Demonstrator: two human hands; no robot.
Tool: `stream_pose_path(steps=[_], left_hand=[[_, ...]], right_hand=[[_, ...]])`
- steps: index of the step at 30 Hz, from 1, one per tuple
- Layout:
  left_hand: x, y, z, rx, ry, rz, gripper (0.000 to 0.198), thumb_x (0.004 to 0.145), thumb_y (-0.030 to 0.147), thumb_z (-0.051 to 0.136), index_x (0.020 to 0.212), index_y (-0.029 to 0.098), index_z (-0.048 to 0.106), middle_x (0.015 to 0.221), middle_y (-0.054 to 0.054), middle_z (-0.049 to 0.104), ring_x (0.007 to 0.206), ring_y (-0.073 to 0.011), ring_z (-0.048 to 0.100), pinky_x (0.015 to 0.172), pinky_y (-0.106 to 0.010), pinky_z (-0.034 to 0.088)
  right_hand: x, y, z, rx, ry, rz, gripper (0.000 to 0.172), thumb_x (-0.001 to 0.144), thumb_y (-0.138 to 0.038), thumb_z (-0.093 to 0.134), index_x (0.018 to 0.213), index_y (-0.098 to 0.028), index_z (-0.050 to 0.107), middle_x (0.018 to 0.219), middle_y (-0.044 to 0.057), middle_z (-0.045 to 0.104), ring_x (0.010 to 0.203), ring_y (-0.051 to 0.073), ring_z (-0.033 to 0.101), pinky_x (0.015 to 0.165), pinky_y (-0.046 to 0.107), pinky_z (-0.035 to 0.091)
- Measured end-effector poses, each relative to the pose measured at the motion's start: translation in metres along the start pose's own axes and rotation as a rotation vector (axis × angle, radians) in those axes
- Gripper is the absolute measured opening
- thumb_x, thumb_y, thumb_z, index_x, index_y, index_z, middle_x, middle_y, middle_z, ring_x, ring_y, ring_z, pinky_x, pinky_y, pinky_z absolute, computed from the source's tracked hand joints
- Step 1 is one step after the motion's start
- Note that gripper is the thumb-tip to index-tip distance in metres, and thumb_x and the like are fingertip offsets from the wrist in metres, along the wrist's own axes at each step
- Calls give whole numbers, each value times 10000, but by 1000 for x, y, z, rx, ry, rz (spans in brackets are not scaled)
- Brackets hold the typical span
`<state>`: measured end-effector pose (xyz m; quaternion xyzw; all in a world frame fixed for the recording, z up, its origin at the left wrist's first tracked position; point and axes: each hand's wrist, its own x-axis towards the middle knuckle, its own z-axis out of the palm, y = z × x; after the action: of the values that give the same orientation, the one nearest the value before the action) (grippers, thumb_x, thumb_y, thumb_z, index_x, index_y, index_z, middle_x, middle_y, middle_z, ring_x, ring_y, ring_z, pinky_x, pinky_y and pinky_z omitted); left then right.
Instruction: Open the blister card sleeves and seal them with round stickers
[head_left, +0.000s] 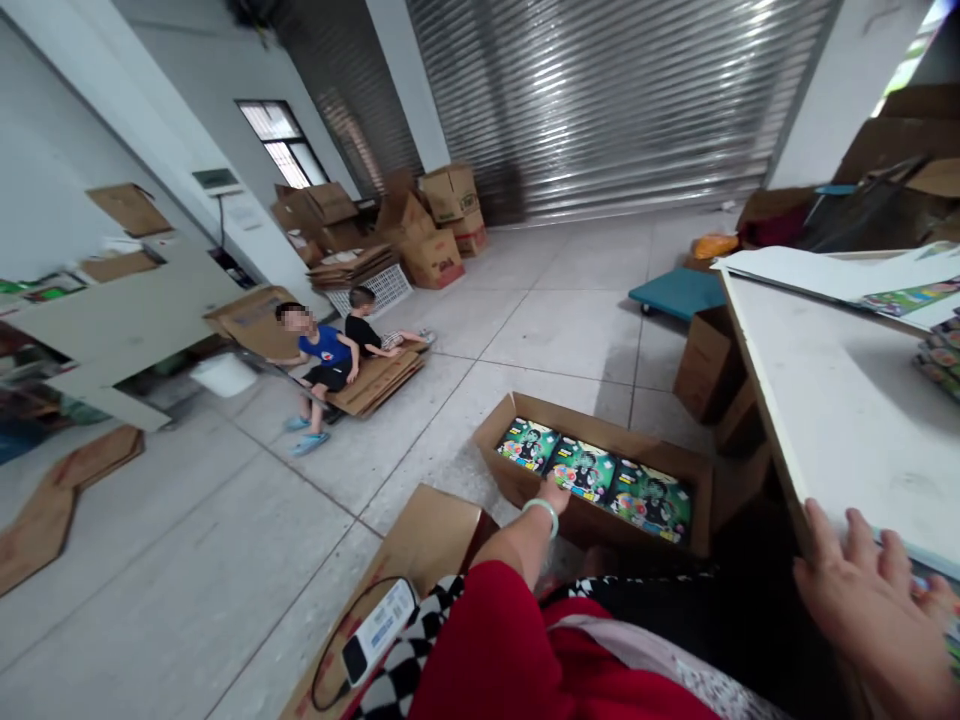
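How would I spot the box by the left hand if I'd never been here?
Find the white table at the picture's right. Just left of it on the floor is a long, open cardboard box, with the left hand at its near side. Unlike the brown box beside the table, it shows three green packs in a row.

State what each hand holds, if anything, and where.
Left hand: at the near edge of the middle green pack; grip cannot be told. Right hand: fingers spread by the table, no clear hold.

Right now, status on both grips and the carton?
Left grip at middle green pack, hold unclear. Right grip open by table. Three packs show in carton; left grip overlaps one.
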<state>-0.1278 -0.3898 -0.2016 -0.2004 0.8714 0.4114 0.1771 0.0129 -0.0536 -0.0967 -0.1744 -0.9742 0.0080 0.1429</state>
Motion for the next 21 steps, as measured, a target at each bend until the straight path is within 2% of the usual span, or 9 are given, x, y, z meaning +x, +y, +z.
stream_pose_path(steps=[5, 9, 11, 13, 16, 21], left_hand=[[-28, -11, 7, 37, -36, 96, 347, 914, 330, 577, 1218, 165, 543, 1246, -102, 556, 1078, -235, 580, 903, -451, 510], [-43, -19, 8, 34, -46, 130, 347, 913, 327, 580, 1220, 169, 544, 1253, -104, 553, 1084, -235, 578, 907, -446, 509], [-47, -23, 6, 31, -56, 133, 338, 914, 325, 578, 1212, 169, 549, 1245, -103, 558, 1075, -230, 583, 902, -438, 513], [-47, -25, 4, 31, -73, 129, 335, 915, 325, 576, 1209, 167, 549, 1235, -101, 563, 1061, -226, 588, 891, -434, 519], [-40, -27, 2, 36, -102, 115, 343, 917, 326, 573, 1217, 162, 541, 1225, -100, 566, 1042, -224, 595, 873, -433, 527], [-22, -31, -7, 45, -118, 82, 349, 918, 328, 572, 1221, 158, 536, 1222, -101, 565, 1038, -224, 596, 867, -432, 530]], right_hand=[[-4, 3, -3, 9, -27, -6, 609, 927, -347, 141, 1500, -181, 267, 1512, 167, 296, 1396, 382, 218, 1049, 561, 174], [-3, 8, 12, 82, 71, -1, 605, 916, -320, 174, 1494, -196, 299, 1505, 185, 321, 1406, 360, 200, 1038, 538, 100], [0, 11, 19, 88, 69, 25, 592, 913, -308, 203, 1473, -193, 356, 1495, 197, 335, 1399, 367, 213, 1022, 542, 97], [3, 12, 19, 62, -7, 29, 580, 914, -301, 238, 1464, -183, 378, 1495, 197, 329, 1393, 383, 226, 1026, 556, 117], [6, 12, 9, 10, -104, 14, 580, 911, -286, 305, 1481, -181, 332, 1510, 177, 305, 1393, 390, 233, 1056, 572, 156], [9, 3, -5, -44, -110, 46, 588, 905, -252, 375, 1486, -197, 306, 1528, 142, 298, 1403, 360, 228, 1083, 558, 184]])
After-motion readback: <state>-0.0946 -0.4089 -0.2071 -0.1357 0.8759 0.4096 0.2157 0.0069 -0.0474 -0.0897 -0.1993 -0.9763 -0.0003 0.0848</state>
